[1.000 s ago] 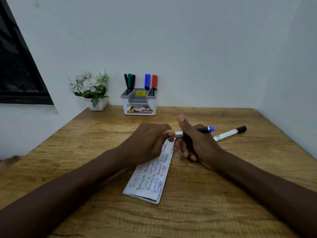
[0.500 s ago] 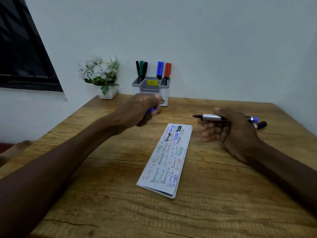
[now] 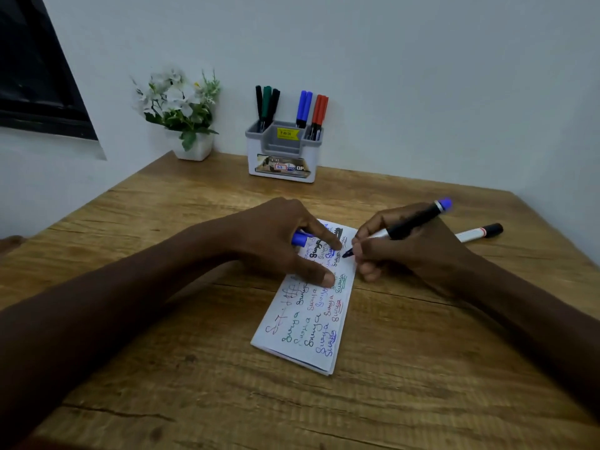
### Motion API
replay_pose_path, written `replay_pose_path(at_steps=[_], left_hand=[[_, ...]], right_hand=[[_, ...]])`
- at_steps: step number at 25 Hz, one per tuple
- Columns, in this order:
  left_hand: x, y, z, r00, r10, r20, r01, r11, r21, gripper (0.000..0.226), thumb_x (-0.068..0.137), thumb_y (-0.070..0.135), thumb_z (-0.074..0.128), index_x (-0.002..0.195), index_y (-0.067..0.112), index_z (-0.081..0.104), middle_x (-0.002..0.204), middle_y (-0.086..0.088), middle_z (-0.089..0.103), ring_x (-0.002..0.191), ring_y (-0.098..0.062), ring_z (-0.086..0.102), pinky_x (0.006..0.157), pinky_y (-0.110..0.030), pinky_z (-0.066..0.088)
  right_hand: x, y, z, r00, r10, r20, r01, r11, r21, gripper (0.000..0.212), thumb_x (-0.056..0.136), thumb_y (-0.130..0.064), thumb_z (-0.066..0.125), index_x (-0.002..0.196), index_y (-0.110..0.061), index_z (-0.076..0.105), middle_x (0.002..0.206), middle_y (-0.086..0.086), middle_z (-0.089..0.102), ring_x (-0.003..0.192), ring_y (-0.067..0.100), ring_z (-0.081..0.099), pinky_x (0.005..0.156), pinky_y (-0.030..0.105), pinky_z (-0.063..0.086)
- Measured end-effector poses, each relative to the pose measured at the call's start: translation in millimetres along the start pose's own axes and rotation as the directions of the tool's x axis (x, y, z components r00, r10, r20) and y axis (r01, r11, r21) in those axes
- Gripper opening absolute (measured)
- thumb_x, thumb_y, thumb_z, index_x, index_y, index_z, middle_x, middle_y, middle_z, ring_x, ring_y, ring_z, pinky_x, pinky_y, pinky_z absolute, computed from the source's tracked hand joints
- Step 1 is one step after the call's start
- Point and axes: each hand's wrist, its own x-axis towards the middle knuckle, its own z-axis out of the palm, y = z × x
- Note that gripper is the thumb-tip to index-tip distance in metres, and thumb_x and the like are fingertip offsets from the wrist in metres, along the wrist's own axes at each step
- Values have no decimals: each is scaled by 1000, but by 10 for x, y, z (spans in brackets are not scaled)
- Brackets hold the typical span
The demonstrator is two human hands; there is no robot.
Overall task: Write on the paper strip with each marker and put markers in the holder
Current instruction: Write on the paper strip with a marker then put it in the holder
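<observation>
A folded white paper strip (image 3: 311,323), covered in coloured handwriting, lies on the wooden table (image 3: 422,368). My left hand (image 3: 279,241) presses its far end flat and holds a blue cap (image 3: 300,238) in the palm. My right hand (image 3: 412,251) grips an uncapped blue marker (image 3: 406,224), whose tip touches the strip's far right edge. A capped white marker with a black cap (image 3: 479,233) lies on the table behind my right hand. The grey and white holder (image 3: 282,157) stands by the wall with several black, green, blue and red markers upright in it.
A small white pot of white flowers (image 3: 181,115) stands left of the holder against the wall. A dark window frame (image 3: 35,76) is at the far left. The table's right edge runs close to the side wall.
My left hand came back from near the holder with the blue cap and now presses the strip. My right hand turned the marker tip down onto the paper.
</observation>
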Motion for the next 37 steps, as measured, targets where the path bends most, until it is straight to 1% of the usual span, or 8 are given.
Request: replay_pose_path(at_steps=[3, 8, 13, 19, 25, 29, 35, 37], left_hand=[[-21, 17, 10, 999, 29, -14, -30, 998, -52, 60, 73, 57, 81, 129, 39, 67, 81, 44, 53, 77, 28, 55, 63, 3, 37], [-10, 36, 20, 1000, 5, -26, -6, 999, -35, 65, 72, 55, 82, 131, 34, 66, 87, 39, 49, 77, 34, 48, 65, 6, 34], [-21, 10, 30, 1000, 7, -27, -8, 999, -39, 65, 73, 54, 82, 132, 32, 65, 87, 39, 49, 74, 35, 48, 64, 6, 35], [-13, -18, 29, 1000, -6, -22, 5, 999, -41, 68, 72, 56, 82, 133, 33, 65, 124, 16, 67, 77, 37, 47, 66, 7, 35], [0, -18, 30, 999, -37, -6, 37, 999, -28, 69, 71, 59, 80, 134, 36, 64, 134, 11, 65, 74, 27, 52, 63, 4, 38], [-12, -1, 28, 999, -40, -10, 39, 998, -56, 67, 72, 55, 82, 133, 33, 65, 112, 22, 68, 72, 29, 53, 61, 4, 38], [-11, 16, 17, 999, -42, -2, 42, 998, -51, 67, 73, 53, 82, 134, 31, 64, 84, 38, 49, 69, 31, 51, 58, 4, 36], [-9, 17, 23, 999, -34, -4, 34, 998, -49, 68, 73, 53, 82, 134, 31, 64, 90, 35, 54, 71, 31, 52, 59, 4, 36]], right_hand=[[18, -6, 63, 998, -64, -4, 62, 982, -177, 15, 83, -8, 78, 76, 5, 72, 52, 13, 68, 38, 19, 60, 50, 30, 51], [-27, -9, 96, 994, -105, 12, 105, 973, -206, 13, 85, -15, 78, 80, -3, 74, 57, 14, 70, 38, 19, 59, 40, 24, 48], [-33, 0, 98, 994, -107, 30, 111, 969, -222, 10, 87, -7, 75, 80, 0, 72, 57, 14, 69, 39, 15, 60, 38, 19, 45], [-37, -14, 107, 988, -132, 80, 150, 947, -285, 11, 87, -12, 76, 82, -3, 73, 57, 12, 70, 41, 16, 59, 40, 21, 47], [-41, -4, 90, 991, -127, 52, 136, 961, -241, 9, 87, -3, 74, 80, 2, 71, 52, 9, 67, 38, 13, 58, 39, 19, 44], [-34, -14, 114, 992, -123, 35, 127, 964, -235, 10, 88, -6, 74, 78, -3, 72, 52, 10, 67, 38, 16, 57, 39, 19, 43], [-22, -12, 103, 995, -101, 6, 99, 960, -262, 9, 88, -11, 75, 80, -6, 72, 56, 13, 69, 38, 16, 57, 38, 21, 45], [-14, -9, 107, 996, -89, 1, 86, 958, -273, 9, 88, -10, 74, 80, -6, 72, 56, 14, 69, 38, 16, 57, 38, 21, 46]])
